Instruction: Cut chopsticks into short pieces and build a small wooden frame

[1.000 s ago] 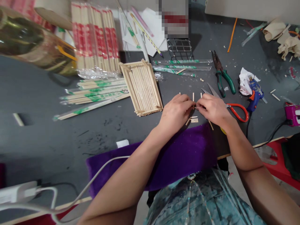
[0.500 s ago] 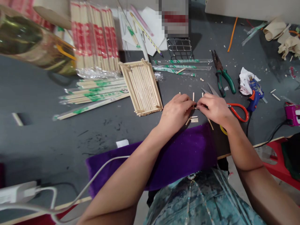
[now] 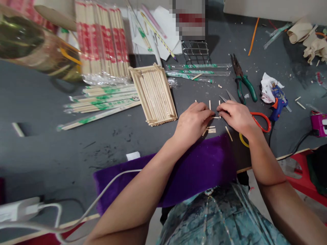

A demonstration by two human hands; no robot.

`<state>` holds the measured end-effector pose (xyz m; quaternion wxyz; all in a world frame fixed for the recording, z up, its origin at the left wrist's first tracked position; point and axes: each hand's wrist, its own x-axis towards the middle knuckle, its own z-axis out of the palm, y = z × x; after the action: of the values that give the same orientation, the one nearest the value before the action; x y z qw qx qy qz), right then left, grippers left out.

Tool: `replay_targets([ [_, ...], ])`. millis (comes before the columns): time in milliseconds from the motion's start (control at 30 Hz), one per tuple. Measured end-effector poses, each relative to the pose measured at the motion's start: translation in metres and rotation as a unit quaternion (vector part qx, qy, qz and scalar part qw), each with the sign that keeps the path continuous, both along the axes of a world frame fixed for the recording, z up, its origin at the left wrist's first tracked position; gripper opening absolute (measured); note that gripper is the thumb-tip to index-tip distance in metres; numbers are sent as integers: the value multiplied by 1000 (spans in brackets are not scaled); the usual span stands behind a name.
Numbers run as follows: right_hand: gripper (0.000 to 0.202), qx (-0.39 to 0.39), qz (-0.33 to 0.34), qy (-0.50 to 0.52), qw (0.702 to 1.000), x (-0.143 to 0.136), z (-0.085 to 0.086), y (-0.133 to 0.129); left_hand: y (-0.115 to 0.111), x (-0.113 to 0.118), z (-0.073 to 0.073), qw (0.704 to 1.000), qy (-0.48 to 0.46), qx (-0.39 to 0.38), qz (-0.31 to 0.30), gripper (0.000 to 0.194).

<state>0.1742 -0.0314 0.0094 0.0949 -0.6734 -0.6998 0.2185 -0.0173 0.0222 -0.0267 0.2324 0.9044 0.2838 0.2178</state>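
Head view, grip first. Left hand: thumb and forefinger nearly together, low over one end of a short cross stick, right of centre in the frame; whether they are clamped on it I cannot tell from where I stand. Right hand: fingertips bunched close beside an upright-pointing stick; contact likely, firm pinch not confirmed. Gap visible between the two hands. Another short stick lies between them, pointing up the frame.

Handling (judged): sticks light, stiff, dry-looking; probably easy to roll or nudge out of line, thin enough to snap if bent. Best held by thumb and forefinger at mid-length, or pressed lightly at the ends.

Just below the hands: small cluster of cut pieces; one loose stick to its right. Beneath, purple cloth along the near edge of the counter.

Further out: stick-built tray left of the left hand; scissors partly hidden by the right hand; pliers above them; blue glue gun toward the right edge. Upper left: red-printed chopstick packs.
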Motion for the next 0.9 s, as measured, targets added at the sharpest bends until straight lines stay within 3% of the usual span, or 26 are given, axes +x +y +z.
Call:
replay_targets([
  [900,19,-17,7,11,1000,-1,1,1,-2,2,0,1000,-2,-7,4,23],
])
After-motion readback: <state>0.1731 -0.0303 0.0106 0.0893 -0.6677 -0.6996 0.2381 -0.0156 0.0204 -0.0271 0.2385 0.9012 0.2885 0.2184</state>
